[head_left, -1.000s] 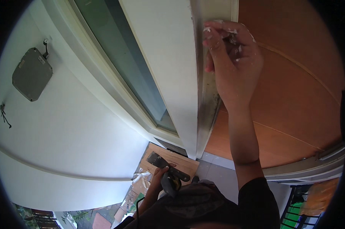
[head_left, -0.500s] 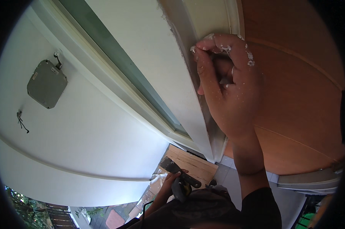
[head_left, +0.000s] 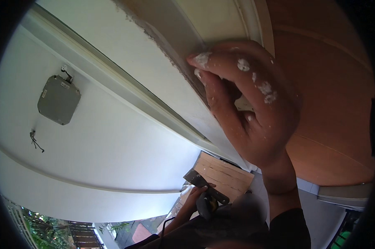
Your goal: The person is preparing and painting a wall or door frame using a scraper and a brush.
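Observation:
My right hand (head_left: 254,95), spotted with white putty, is raised at the rough vertical edge (head_left: 171,62) of the white wall corner. Its thumb and index fingertip are brought close together beside that edge; whatever lies between them, if anything, is hidden. Low down, my left hand (head_left: 192,200) grips a putty knife (head_left: 197,179) with a wide, stained metal blade and a dark handle. Against the same hand is a rounded black and yellow object (head_left: 207,206), too dark to name.
A brown wooden panel (head_left: 320,91) stands to the right. On the left white wall (head_left: 112,157) hang a grey box (head_left: 59,99) and loose dark wires (head_left: 36,141). Below lies a sheet of cardboard (head_left: 222,170) on the grey tiled floor (head_left: 260,186). Plants (head_left: 42,224) show at lower left.
My right hand has moved a little left and down along the wall edge and appears larger. The view has shifted. My left hand keeps the putty knife.

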{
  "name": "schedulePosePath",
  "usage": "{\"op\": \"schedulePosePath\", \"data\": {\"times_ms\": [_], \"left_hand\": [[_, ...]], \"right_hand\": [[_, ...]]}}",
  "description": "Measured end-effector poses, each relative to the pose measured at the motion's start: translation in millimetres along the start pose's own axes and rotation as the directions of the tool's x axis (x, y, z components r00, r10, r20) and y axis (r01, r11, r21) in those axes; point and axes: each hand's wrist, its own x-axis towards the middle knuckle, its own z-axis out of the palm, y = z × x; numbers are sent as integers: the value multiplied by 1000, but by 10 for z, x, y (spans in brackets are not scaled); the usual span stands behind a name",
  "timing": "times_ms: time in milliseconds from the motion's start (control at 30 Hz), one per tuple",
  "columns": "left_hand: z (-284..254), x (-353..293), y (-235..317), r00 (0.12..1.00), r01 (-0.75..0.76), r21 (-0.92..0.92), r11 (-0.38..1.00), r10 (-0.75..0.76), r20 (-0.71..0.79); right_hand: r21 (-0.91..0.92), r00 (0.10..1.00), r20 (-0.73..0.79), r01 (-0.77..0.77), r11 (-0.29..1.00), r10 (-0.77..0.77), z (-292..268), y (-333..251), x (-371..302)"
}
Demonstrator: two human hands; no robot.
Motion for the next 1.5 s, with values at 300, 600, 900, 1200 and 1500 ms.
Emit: {"op": "schedulePosePath", "data": {"times_ms": [300, 600, 900, 1200, 1500], "left_hand": [[133, -79, 110, 986, 43, 32, 999, -38, -161], [213, -157, 178, 980, 65, -11, 998, -66, -187], [212, -144, 189, 982, 88, -8, 996, -88, -169], [308, -212, 295, 971, 125, 14, 992, -120, -206], [176, -167, 187, 990, 81, -13, 997, -82, -113]], "right_hand": [[156, 940, 65, -341, 927, 334, -94, -269, -310], [277, 920, 153, -391, 878, 361, -90, -294, -344], [278, 942, 134, -335, 900, 309, -5, -247, -346], [232, 921, 211, -373, 898, 328, -72, -268, -282], [300, 888, 178, -460, 836, 425, -56, -279, -365]]}}
